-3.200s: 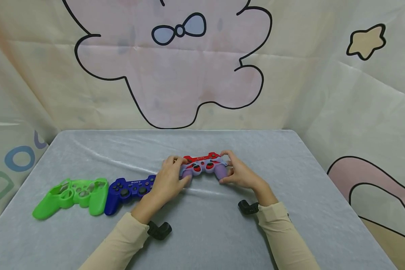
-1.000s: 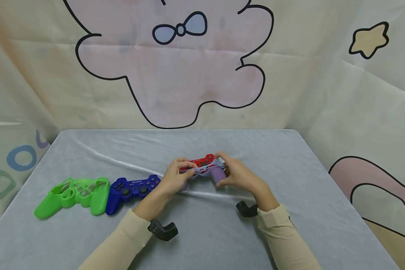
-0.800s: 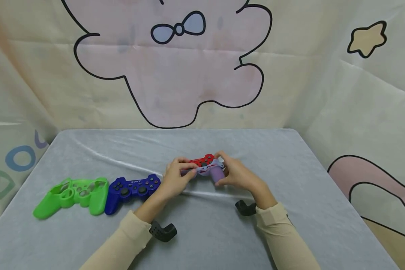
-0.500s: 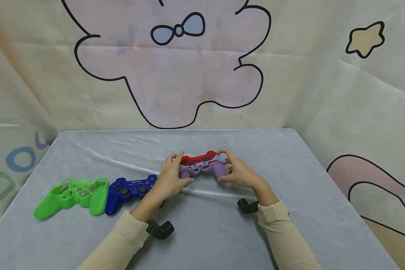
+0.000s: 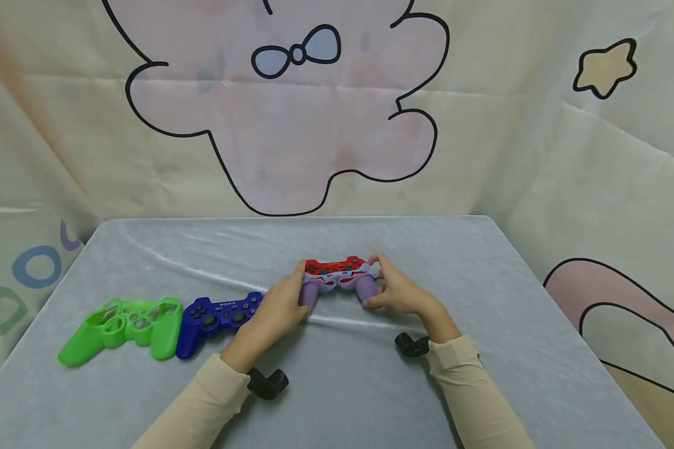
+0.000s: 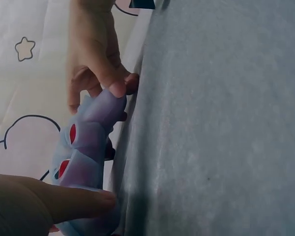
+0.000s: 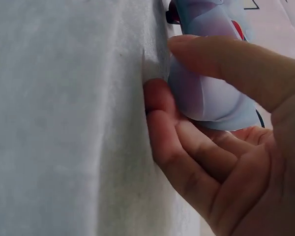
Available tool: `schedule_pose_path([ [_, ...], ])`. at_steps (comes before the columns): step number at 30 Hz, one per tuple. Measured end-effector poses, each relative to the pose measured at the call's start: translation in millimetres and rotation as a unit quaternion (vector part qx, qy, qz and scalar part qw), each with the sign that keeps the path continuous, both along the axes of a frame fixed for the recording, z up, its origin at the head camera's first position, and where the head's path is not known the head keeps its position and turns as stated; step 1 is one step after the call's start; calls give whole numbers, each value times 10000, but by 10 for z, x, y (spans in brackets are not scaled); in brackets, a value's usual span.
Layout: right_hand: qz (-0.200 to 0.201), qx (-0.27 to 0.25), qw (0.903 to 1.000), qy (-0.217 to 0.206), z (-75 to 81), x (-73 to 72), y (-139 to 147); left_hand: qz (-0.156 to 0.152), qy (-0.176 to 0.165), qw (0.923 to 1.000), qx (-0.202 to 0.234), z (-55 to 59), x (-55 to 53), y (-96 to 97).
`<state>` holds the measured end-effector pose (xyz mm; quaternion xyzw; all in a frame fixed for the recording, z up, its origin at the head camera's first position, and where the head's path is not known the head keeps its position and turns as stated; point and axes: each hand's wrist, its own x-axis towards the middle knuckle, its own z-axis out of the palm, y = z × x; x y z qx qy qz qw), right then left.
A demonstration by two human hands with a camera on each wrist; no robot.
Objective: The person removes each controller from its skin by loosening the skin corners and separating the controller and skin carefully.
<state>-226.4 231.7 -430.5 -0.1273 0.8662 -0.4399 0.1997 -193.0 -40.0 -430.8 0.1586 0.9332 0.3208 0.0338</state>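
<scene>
A red game controller (image 5: 332,267) is in the middle of the table in the head view, its far part bare. A lilac, rubbery-looking controller cover (image 5: 365,287) wraps its near side and both handles. My left hand (image 5: 278,308) holds the left handle; in the left wrist view its thumb (image 6: 88,204) lies across the cover. My right hand (image 5: 401,290) grips the right handle, index finger at the far corner. The right wrist view shows the right thumb (image 7: 211,51) on the covered handle, other fingers curled under and behind it. Red shows through openings in the cover.
A blue game controller (image 5: 219,318) lies to the left, partly behind my left hand. Beside it is a green controller cover (image 5: 123,327) with holes in its face. Grey cloth covers the table (image 5: 337,386); a printed curtain (image 5: 483,156) hangs behind.
My left hand has shifted from the controller's near front out to its left handle. More of the red face shows above the cover than in the oldest frame. The right hand has barely moved.
</scene>
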Motion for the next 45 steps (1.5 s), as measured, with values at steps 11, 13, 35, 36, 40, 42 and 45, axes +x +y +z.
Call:
schedule_pose_path([
  [11, -68, -1000, 9931, -616, -56, -39, 151, 861, -1151, 9705, 1934, -118, -91, 84],
  [13, 0, -1114, 9917, -644, -63, -51, 163, 968, -1233, 9619, 2240, -137, -97, 92],
  [35, 118, -1592, 9833, -878, -147, -96, 183, 929, -1062, 9603, 2405, -189, -99, 92],
  [36, 129, -1580, 9835, -877, -148, -96, 181, 929, -1060, 9605, 2400, -190, -101, 87],
  [40, 179, -1584, 9833, -882, -159, -99, 182, 921, -1085, 9595, 2431, -188, -109, 75],
  [42, 196, -1581, 9833, -877, -166, -102, 190, 930, -1085, 9598, 2416, -190, -114, 77],
  [45, 219, -1626, 9823, -907, -180, -110, 212, 933, -945, 9646, 2277, -169, -111, 82],
])
